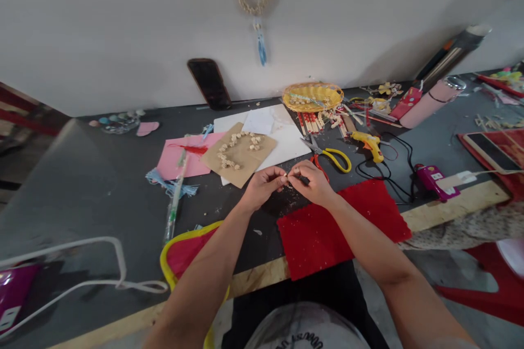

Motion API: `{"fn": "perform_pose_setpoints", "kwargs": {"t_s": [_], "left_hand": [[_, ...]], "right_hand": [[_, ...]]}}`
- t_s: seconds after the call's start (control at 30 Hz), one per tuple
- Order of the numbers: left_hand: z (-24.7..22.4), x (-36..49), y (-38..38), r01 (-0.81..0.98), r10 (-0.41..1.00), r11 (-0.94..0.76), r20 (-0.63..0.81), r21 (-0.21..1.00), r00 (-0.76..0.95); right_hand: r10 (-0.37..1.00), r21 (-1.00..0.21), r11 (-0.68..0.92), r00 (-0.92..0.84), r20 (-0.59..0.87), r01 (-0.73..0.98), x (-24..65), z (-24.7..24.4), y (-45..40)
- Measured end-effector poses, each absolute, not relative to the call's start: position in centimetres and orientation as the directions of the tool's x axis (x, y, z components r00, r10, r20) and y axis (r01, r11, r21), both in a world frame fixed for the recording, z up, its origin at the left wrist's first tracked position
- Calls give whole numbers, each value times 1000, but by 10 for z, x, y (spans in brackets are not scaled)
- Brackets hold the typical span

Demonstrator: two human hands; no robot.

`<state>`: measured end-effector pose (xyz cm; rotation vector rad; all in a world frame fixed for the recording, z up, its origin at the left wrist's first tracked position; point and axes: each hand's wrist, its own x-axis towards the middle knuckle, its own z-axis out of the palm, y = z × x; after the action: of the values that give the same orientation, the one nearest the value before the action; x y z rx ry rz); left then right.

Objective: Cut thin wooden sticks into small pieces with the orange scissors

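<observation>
My left hand (265, 186) and my right hand (311, 182) meet over the dark table, fingertips pinched together on a tiny pale piece too small to name. Just beyond them lies a brown paper square (245, 166) bearing an open curve of small beige clusters (224, 155). Yellow-and-red-handled scissors (336, 159) lie right behind my right hand, blades toward the white sheet (286, 133). A red cloth (327, 234) spreads under my right forearm. Small crumbs are scattered below my fingers.
Behind are a yellow basket (313, 97), red-tipped sticks (311, 122) and a phone (210, 84) leaning on the wall. At right stand a yellow glue gun (368, 144) with a black cord, a purple power strip (438, 182) and a pink bottle (434, 101). Pink paper (174, 158) lies left.
</observation>
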<state>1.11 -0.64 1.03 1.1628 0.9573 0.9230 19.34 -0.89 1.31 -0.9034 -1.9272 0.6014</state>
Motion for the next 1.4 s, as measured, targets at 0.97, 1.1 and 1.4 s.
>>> {"fn": "perform_pose_setpoints", "kwargs": {"t_s": [0.97,1.1,1.4], "left_hand": [[7,12,-2,-170,995,97,-90,981,52],[8,10,-1,-249,993,114,-114,962,13],[7,9,0,-277,994,100,-106,956,-7]], "right_hand": [[855,-612,504,-249,456,610,228,9,12],[843,-556,531,-330,425,639,234,10,14],[827,-428,548,-541,151,718,236,24,1]]}}
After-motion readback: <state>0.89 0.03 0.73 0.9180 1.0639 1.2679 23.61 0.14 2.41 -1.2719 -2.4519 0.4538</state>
